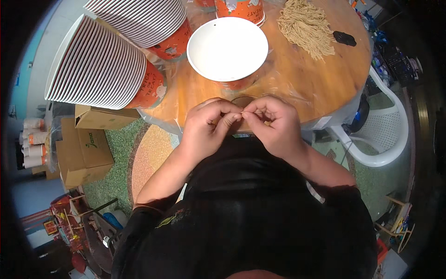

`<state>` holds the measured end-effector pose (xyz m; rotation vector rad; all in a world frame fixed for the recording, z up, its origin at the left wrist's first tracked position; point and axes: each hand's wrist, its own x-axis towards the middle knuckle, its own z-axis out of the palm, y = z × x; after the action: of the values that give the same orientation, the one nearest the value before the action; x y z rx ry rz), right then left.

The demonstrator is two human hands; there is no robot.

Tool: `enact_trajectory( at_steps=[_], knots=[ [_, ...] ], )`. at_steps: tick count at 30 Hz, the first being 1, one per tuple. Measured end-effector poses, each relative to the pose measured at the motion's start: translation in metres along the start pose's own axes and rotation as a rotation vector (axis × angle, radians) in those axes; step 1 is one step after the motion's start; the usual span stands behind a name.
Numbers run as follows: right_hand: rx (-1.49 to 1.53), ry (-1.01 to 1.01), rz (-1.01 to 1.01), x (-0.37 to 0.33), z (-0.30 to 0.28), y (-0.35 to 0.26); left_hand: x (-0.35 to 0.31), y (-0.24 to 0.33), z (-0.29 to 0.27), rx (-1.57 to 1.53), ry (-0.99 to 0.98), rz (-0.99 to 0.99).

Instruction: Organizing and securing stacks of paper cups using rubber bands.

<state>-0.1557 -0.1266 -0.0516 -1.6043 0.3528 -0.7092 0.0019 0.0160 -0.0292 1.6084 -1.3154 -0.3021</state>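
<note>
Pinch narrow near frame centre: your left hand and right hand hold an apparent fine strand; use light tension.

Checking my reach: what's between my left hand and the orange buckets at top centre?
The head view shows an open bucket, white inside, and some tabletop between your left hand and those orange buckets.

Two sets of fingers, two tilted bucket stacks, one yarn bundle, one chair
</note>
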Motion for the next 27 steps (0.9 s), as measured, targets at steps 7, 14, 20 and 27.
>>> enact_trajectory(
  at_steps=[7,14,20,27],
  knots=[
    [-0.137,-0.023,-0.087,0.001,0.0,0.002,0.009,0.005,0.004,0.115,0.035,0.135],
    [0.354,0.166,0.103,0.013,0.005,0.011,0.068,0.036,-0.037,0.436,-0.014,0.437],
    [0.432,0.201,0.219,0.024,0.011,0.012,0.093,0.032,-0.037,0.54,-0.368,0.069],
    [0.493,0.174,0.293,0.021,0.012,0.007,0.091,0.035,-0.027,0.46,-0.362,0.007]
  ],
)
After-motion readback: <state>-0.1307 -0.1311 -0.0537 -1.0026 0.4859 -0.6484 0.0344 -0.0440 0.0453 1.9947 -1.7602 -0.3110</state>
